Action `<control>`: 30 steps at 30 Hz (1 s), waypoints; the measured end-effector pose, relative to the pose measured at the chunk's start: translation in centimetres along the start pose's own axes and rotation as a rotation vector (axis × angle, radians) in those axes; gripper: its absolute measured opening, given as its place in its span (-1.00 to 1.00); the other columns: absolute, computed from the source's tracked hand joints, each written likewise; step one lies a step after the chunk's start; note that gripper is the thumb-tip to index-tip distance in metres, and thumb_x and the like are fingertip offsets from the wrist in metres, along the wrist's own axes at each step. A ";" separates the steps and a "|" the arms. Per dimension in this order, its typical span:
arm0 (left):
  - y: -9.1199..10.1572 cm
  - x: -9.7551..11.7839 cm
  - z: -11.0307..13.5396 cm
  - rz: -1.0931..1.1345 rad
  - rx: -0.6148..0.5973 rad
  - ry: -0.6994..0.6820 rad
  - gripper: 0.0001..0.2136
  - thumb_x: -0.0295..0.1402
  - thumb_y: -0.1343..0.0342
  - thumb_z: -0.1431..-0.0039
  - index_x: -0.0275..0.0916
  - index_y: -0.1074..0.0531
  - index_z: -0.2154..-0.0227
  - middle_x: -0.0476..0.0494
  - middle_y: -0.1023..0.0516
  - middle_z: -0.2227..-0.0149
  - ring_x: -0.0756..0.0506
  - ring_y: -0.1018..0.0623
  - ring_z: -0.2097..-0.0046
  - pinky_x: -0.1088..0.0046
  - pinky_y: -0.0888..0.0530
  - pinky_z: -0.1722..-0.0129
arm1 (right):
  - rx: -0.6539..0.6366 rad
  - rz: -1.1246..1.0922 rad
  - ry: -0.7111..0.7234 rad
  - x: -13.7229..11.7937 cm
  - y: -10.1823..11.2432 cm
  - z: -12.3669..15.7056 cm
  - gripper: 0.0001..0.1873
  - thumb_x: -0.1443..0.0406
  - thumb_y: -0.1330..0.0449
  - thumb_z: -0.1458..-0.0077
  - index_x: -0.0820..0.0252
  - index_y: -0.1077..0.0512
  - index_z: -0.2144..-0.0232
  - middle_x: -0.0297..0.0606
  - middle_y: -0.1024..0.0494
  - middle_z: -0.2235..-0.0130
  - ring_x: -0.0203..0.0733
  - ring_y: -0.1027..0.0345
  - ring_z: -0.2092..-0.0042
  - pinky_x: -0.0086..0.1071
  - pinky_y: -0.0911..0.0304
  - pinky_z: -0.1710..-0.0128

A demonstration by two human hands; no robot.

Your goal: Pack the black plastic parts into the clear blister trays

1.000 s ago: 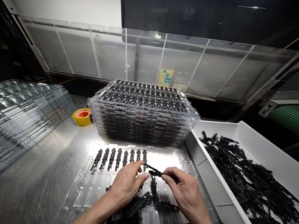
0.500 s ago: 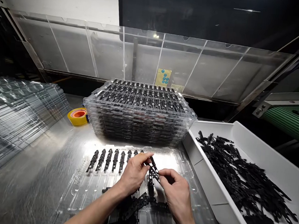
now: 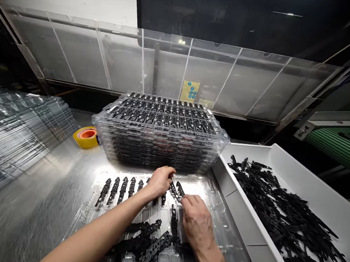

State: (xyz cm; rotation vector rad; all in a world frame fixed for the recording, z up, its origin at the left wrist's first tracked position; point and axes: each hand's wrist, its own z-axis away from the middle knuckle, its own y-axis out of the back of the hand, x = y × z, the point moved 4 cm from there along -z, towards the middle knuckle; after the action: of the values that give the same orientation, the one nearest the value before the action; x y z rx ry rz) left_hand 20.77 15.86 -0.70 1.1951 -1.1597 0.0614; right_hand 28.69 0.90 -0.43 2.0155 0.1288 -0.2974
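A clear plastic tray (image 3: 217, 213) lies flat before me, with a row of slim black perforated strips (image 3: 123, 190) in its upper slots. My left hand (image 3: 160, 182) is at the right end of that row, its fingers closed on the top of a black perforated strip (image 3: 174, 191). Just right of it is a second slanted strip (image 3: 180, 188); the curled fingers of my right hand (image 3: 197, 217) are at its lower end, fingertips partly hidden. Below my hands, a loose heap of black strips (image 3: 154, 249) rests on the tray.
Behind the tray rises a stack of filled clear trays (image 3: 162, 142). A white bin (image 3: 241, 215) of loose black parts stands at right, near a green ribbed conveyor (image 3: 336, 142). Yellow tape (image 3: 86, 137) and more stacked clear trays (image 3: 21, 136) are at left.
Both hands have separated from the crossed strips they held together. Two strips now lie side by side at the row's right end; my left hand moved up, my right hand slightly down and left.
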 end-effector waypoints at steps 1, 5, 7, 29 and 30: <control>-0.3 0.1 0.0 -0.040 -0.009 -0.021 -0.65 -0.68 -0.05 0.05 -0.23 -0.50 0.23 -0.07 -0.54 0.29 -0.08 -0.50 0.22 0.43 -0.40 0.18 | -0.023 -0.011 0.010 0.0 -0.1 -0.1 -0.65 0.64 0.05 -0.06 0.23 -0.42 0.47 -0.22 -0.48 0.37 -0.15 -0.26 0.31 -0.35 -0.19 0.37; -0.9 0.4 -0.1 -0.161 -0.042 -0.095 -0.62 -0.68 0.01 0.02 -0.23 -0.50 0.18 -0.12 -0.52 0.26 -0.12 -0.48 0.17 0.40 -0.38 0.17 | -0.091 -0.075 0.026 0.1 -0.5 -0.3 -0.66 0.64 0.02 -0.03 0.21 -0.42 0.41 -0.24 -0.50 0.24 -0.16 -0.28 0.20 -0.36 -0.23 0.23; -1.1 0.4 -0.2 -0.194 -0.060 -0.126 -0.61 -0.68 0.03 0.01 -0.21 -0.49 0.16 -0.10 -0.51 0.24 -0.10 -0.48 0.18 0.44 -0.38 0.19 | -0.105 -0.103 0.013 0.3 -0.5 -0.4 -0.68 0.63 0.01 -0.04 0.20 -0.42 0.40 -0.25 -0.50 0.24 -0.16 -0.27 0.19 -0.36 -0.22 0.22; -0.6 0.5 1.1 -0.452 -0.122 -0.182 -0.81 -0.56 -0.07 -0.06 -0.18 -0.53 0.35 -0.10 -0.54 0.30 -0.14 -0.40 0.16 0.37 -0.35 0.15 | -0.169 -0.201 0.069 -1.0 0.3 0.1 -0.83 0.42 -0.07 -0.19 0.09 -0.42 0.25 -0.32 -0.50 0.19 -0.14 -0.23 0.14 -0.29 -0.20 0.17; -0.5 0.6 1.1 -0.463 -0.125 -0.180 -0.80 -0.56 -0.06 -0.07 -0.18 -0.53 0.35 -0.11 -0.54 0.30 -0.14 -0.40 0.16 0.36 -0.34 0.15 | -0.171 -0.194 0.054 -1.2 0.6 0.6 -0.84 0.41 -0.07 -0.20 0.09 -0.42 0.25 -0.32 -0.49 0.22 -0.14 -0.23 0.17 -0.29 -0.20 0.20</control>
State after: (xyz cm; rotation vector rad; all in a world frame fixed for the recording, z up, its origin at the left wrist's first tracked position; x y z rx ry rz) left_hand 20.58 14.52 -0.71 1.3486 -0.9979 -0.4706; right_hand 27.59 0.14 0.14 1.8444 0.3729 -0.3427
